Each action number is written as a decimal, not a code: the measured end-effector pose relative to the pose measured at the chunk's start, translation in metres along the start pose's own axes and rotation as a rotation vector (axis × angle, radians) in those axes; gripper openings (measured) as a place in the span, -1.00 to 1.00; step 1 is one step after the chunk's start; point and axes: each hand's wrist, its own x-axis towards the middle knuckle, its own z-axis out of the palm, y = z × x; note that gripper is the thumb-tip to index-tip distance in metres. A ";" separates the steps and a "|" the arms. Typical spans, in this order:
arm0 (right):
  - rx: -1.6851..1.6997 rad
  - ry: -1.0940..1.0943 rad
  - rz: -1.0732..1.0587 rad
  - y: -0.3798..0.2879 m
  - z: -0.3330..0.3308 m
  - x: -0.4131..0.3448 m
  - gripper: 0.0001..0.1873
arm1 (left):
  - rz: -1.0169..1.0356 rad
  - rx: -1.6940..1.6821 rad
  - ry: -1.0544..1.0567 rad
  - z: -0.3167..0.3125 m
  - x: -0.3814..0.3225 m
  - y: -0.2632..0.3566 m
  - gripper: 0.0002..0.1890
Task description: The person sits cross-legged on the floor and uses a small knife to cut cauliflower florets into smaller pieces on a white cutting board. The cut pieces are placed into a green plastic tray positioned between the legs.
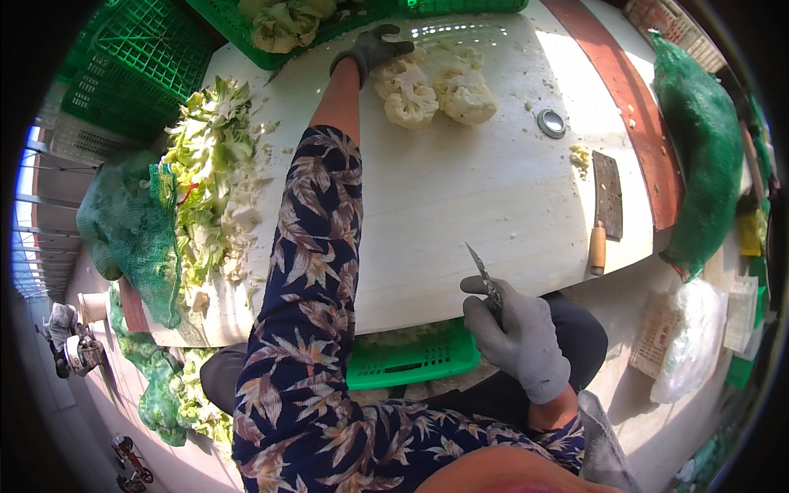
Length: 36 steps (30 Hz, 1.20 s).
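My left hand (372, 52), in a dark grey glove, reaches to the far side of the white tabletop (444, 203). Its fingers are apart, and the lower fingertips lie at the upper end of a trimmed cauliflower piece (408, 92); whether they touch it I cannot tell. A second cauliflower piece (465, 89) sits just right of the first. In a light grey glove, my right hand (515, 336) grips a small knife (484, 268) near the table's front edge, blade pointing up and away.
Cauliflower leaves (209, 179) are heaped along the left side, beside a green mesh sack (132, 222). A cleaver (607, 197) and a round metal object (551, 123) lie at right. A green crate (410, 363) stands below the front edge; another crate (240, 37) holds cauliflower.
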 end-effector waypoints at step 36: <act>-0.348 0.006 -0.252 0.022 0.096 0.038 -0.77 | -0.106 -0.477 0.151 -0.090 -0.244 -0.044 -0.53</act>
